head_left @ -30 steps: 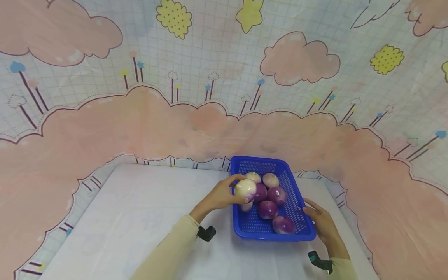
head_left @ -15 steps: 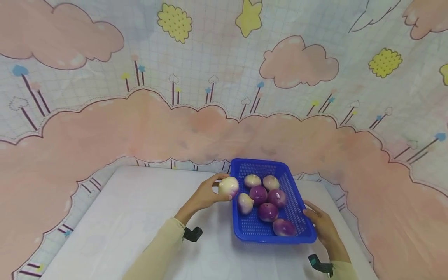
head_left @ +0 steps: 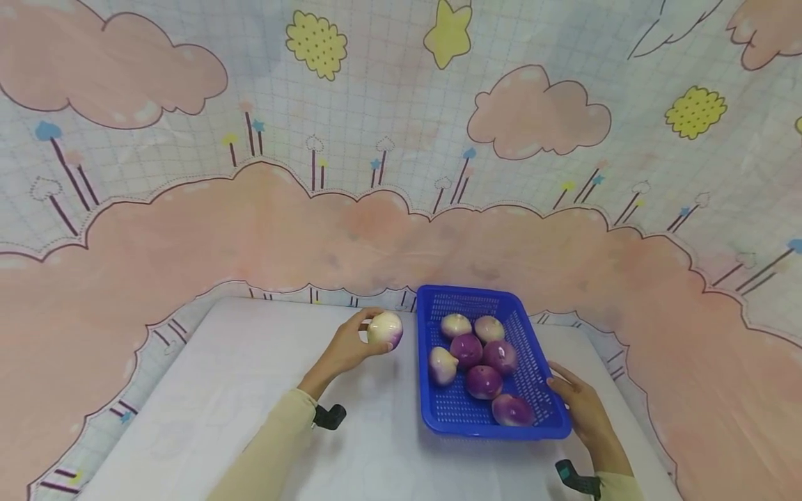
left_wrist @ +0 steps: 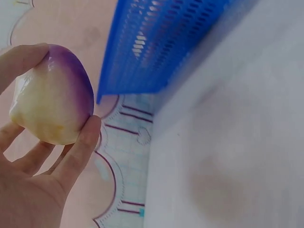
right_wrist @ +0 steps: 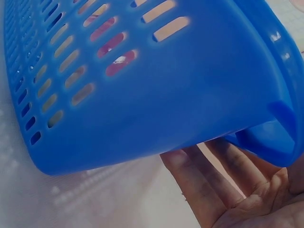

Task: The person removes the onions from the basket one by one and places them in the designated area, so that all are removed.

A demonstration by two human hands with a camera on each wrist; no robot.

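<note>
In the head view my left hand [head_left: 347, 348] holds a glossy white-and-purple onion [head_left: 385, 330] above the table, left of the blue basket [head_left: 495, 430]. The left wrist view shows thumb and fingers around this onion [left_wrist: 52, 97], whose purple side faces the basket. Several more onions, such as a purple one [head_left: 484, 382] and a whitish one [head_left: 443, 366], lie inside the basket. My right hand [head_left: 585, 410] grips the basket's right rim. Close up, its fingers [right_wrist: 202, 183] lie against the outer wall below the rim; the thumb is mostly out of that view.
A white table [head_left: 207, 417] lies under the basket and both hands. Behind it hangs a cloth [head_left: 351, 236] printed with clouds and stars, which reaches the table's far edge. A dark wrist camera [head_left: 330, 416] sits on the left wrist, another [head_left: 576, 479] on the right.
My left hand has carried the onion from over the basket leftward, out past its left rim. The whitish onion once partly hidden behind it now shows. The right hand stays at the rim.
</note>
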